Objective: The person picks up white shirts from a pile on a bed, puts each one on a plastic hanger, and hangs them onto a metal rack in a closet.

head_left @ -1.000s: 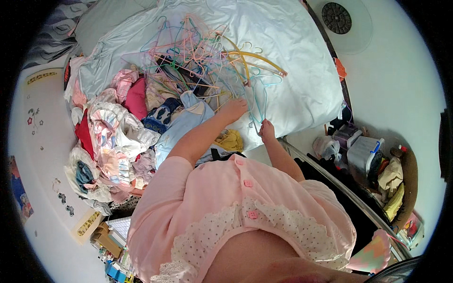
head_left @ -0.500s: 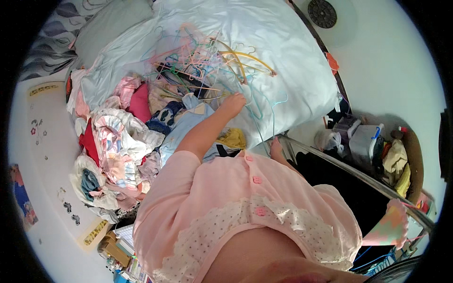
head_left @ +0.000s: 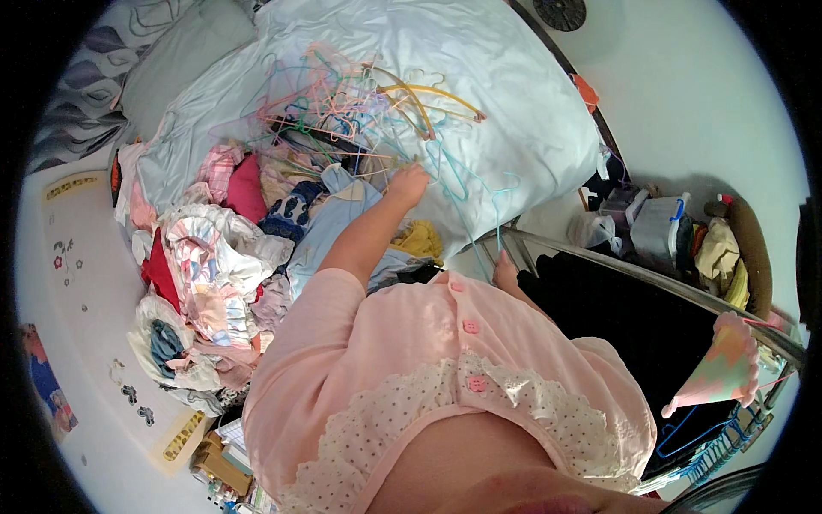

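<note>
My left hand [head_left: 409,185] reaches over the bed at the near edge of a tangled heap of hangers [head_left: 330,98]. Its fingers are curled, and what they hold, if anything, cannot be made out. Lower and to the right, my right hand [head_left: 506,272] is closed on the lower end of a light blue clothes hanger [head_left: 497,218], partly hidden by my blouse. The hanger's hook points right, and its frame stretches up-left near my left hand. Beneath my left forearm lies a light blue garment [head_left: 330,231], beside a yellow cloth [head_left: 418,240].
A pile of clothes [head_left: 214,257] covers the bed's left side. Two yellow-brown curved hangers [head_left: 428,90] lie on the white sheet [head_left: 522,111]. At right stand a metal rail [head_left: 634,280] with black clothing, a clear plastic bin [head_left: 659,231] and a pastel cone [head_left: 715,368].
My left hand has drawn back slightly left, away from the light blue hanger. My right hand shows more fully around the hanger's end. The whole view has shifted a little.
</note>
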`<state>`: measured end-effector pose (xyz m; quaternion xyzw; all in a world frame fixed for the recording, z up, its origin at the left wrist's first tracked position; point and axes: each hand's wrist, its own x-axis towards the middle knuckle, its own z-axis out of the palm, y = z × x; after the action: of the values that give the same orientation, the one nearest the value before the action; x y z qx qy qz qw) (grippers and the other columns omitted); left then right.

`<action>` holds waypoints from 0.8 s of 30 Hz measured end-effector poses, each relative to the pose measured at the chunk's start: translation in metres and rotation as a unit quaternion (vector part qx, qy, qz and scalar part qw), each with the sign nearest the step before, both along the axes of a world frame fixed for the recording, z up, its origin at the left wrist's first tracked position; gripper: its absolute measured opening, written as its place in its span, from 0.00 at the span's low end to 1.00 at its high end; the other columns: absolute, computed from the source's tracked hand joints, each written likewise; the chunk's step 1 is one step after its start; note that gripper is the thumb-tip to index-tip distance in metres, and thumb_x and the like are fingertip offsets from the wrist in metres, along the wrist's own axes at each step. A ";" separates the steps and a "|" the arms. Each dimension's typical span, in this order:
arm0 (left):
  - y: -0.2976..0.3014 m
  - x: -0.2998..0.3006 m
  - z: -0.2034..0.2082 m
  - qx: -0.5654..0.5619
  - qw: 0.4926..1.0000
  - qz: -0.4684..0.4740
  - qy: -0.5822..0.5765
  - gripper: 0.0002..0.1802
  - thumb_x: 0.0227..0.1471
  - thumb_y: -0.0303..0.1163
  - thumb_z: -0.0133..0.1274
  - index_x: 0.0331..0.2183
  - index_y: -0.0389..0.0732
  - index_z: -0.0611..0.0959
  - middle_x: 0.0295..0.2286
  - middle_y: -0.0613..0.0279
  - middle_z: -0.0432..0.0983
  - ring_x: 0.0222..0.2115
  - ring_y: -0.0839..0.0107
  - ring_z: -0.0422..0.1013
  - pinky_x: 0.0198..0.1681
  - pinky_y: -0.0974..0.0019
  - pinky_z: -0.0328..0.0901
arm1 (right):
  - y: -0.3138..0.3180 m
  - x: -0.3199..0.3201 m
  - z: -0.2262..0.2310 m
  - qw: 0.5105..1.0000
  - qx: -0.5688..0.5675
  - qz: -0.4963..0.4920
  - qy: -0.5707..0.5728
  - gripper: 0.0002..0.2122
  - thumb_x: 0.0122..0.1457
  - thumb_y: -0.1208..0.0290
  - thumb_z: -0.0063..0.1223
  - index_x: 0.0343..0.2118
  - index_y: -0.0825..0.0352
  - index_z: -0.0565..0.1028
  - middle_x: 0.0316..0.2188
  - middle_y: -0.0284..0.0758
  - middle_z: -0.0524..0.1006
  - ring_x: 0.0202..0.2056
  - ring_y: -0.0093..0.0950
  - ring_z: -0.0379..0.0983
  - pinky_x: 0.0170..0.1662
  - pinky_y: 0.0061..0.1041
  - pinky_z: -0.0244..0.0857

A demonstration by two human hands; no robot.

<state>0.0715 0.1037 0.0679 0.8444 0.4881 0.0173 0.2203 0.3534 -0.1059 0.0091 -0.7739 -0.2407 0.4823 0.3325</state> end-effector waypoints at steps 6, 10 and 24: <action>-0.003 -0.001 -0.005 0.019 0.998 0.051 -0.039 0.07 0.38 0.25 0.41 0.25 0.39 0.74 0.32 0.56 0.67 0.40 0.60 0.62 0.40 0.60 0.60 | 0.021 -0.010 0.024 0.956 -0.162 -0.081 0.231 0.20 0.52 0.48 0.38 0.14 0.59 0.61 0.05 0.24 0.52 0.05 0.20 0.45 0.09 0.20 0.38; -0.004 -0.005 -0.002 0.022 0.999 0.032 -0.001 0.09 0.41 0.28 0.42 0.28 0.43 0.76 0.34 0.62 0.68 0.41 0.66 0.63 0.41 0.62 0.60 | 0.042 -0.021 0.044 0.963 -0.133 -0.050 0.228 0.20 0.53 0.48 0.37 0.14 0.58 0.60 0.06 0.23 0.52 0.06 0.18 0.45 0.10 0.19 0.37; -0.004 0.004 0.001 0.014 0.998 0.025 0.056 0.10 0.42 0.30 0.42 0.30 0.43 0.76 0.36 0.61 0.68 0.44 0.65 0.61 0.43 0.62 0.59 | -0.023 0.039 0.029 0.932 -0.164 -0.237 0.218 0.21 0.54 0.48 0.34 0.13 0.57 0.54 0.08 0.25 0.46 0.09 0.20 0.40 0.12 0.21 0.36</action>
<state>0.0755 0.0993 0.0689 0.8347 0.5200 -0.0177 0.1804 0.3927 -0.1287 0.0379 -0.7280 0.1105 0.5792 0.3498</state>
